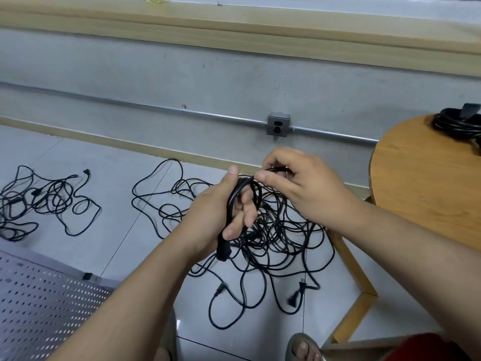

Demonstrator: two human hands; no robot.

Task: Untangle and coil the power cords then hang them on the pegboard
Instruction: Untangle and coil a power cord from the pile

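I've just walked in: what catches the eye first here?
At centre, the left hand grips loops of thick black power cord while the right hand pinches the top loop. Below them a big tangle of thin black cords sprawls on the pale tiled floor; a smaller black tangle lies far left.

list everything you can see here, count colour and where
held cord: one, black, looped between both hands
big tangle: cord count unclear, black, floor below the hands
small tangle: count unclear, black, floor at left
round table: one, wooden, right
coiled bundle: one, black, on the round table
pegboard: one, grey metal, lower left
wall outlet: one, grey, far wall
left hand: one, grips the loops
right hand: one, pinches the held cord
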